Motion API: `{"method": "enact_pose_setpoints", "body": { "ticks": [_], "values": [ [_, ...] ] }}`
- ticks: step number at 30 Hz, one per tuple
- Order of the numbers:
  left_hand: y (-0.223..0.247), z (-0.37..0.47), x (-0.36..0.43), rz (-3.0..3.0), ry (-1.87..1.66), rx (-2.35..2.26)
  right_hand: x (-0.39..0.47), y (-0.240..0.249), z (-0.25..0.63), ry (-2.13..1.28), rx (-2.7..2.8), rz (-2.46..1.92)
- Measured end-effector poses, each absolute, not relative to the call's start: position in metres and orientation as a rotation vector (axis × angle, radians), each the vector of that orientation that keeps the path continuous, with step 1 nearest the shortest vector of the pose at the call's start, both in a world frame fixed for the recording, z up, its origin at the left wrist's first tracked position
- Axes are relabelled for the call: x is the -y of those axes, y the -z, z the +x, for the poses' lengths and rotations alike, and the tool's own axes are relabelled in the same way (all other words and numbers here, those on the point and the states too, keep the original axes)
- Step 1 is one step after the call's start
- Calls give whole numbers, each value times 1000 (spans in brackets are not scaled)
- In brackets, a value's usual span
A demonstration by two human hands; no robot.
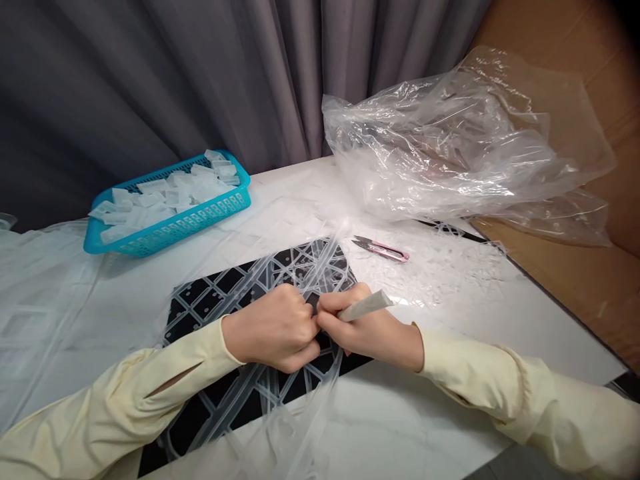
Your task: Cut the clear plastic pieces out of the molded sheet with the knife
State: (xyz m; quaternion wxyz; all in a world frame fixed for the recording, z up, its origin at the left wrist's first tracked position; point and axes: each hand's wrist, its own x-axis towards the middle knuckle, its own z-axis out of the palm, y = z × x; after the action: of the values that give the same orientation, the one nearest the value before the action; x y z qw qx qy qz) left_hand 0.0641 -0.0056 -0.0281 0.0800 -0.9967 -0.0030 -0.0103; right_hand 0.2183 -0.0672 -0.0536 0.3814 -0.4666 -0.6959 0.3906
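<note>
My left hand is closed in a fist over the black mat, and its fingers hide what they hold. Against its fingertips rests my right hand, wrapped round a pen-like tool with a pale grey handle. The tool's working end is hidden between the hands. Beneath and around both hands lie clear plastic lattice frames, thin strips joined in grids, several layers deep on the mat. Beyond my right hand, thread snips with pink handles lie on the white table.
A blue basket full of translucent plastic pieces stands at the back left. Crumpled clear plastic bag fills the back right, by cardboard. Clear scraps spread right of the snips. More translucent frames lie at left. Grey curtain hangs behind.
</note>
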Motion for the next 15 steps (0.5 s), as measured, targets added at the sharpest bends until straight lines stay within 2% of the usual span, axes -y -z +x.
{"method": "enact_pose_setpoints", "body": {
  "ticks": [15],
  "values": [
    [21,57,15,-2811,135,-39,67,56,218,-905,1817,-1174]
  ]
}}
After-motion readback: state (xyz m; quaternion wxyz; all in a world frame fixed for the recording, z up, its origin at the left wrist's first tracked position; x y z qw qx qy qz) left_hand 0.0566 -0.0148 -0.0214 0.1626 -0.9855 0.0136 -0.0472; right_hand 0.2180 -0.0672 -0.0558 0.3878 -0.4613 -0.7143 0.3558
